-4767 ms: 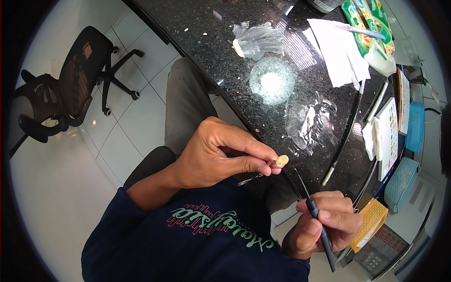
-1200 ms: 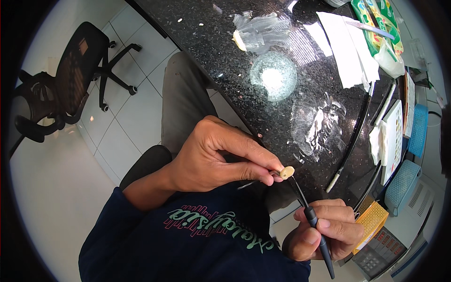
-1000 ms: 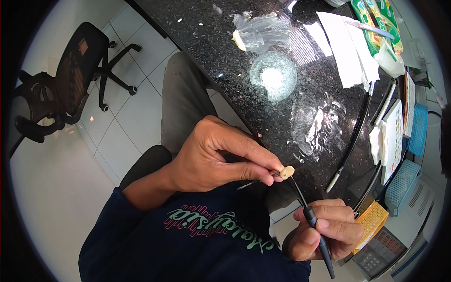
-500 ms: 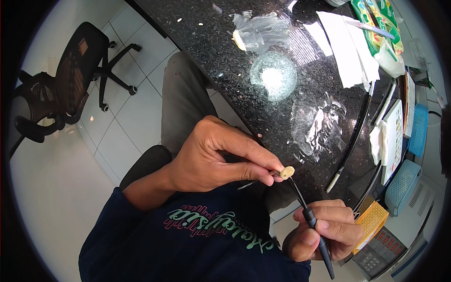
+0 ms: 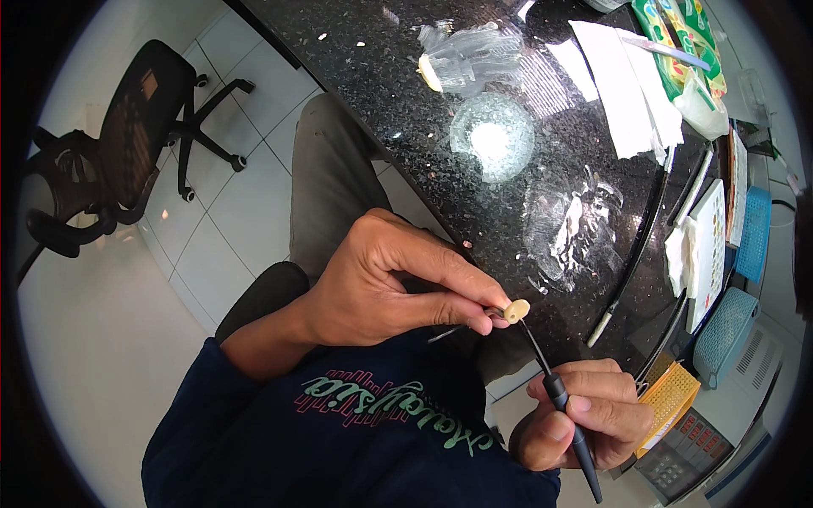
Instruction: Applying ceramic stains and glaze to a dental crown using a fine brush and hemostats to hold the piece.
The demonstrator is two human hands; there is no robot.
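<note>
Between its thumb and fingertips, my left hand (image 5: 398, 284) pinches a thin metal tool (image 5: 446, 334) whose shaft sticks out below the fingers. A small cream, tooth-shaped piece (image 5: 517, 310) with a dark spot sits at the tool's tip, just beyond the fingertips. My right hand (image 5: 605, 411) is closed pen-like around a slim black brush (image 5: 556, 392). Its fine tip points up at the cream piece and is at or just touching its lower edge; contact is too small to tell. Both hands are in front of my chest, by the counter's near edge.
On the black speckled counter (image 5: 394, 76) lie a round glass disc (image 5: 467, 127), a smear of white paste (image 5: 576, 233) and folded white tissue (image 5: 622, 102). A long black-handled brush (image 5: 641, 254) and plastic baskets (image 5: 727, 334) stand right. An office chair (image 5: 140, 140) is left.
The brush tip and my right hand have shifted very slightly left against the cream piece. My left hand stays in place.
</note>
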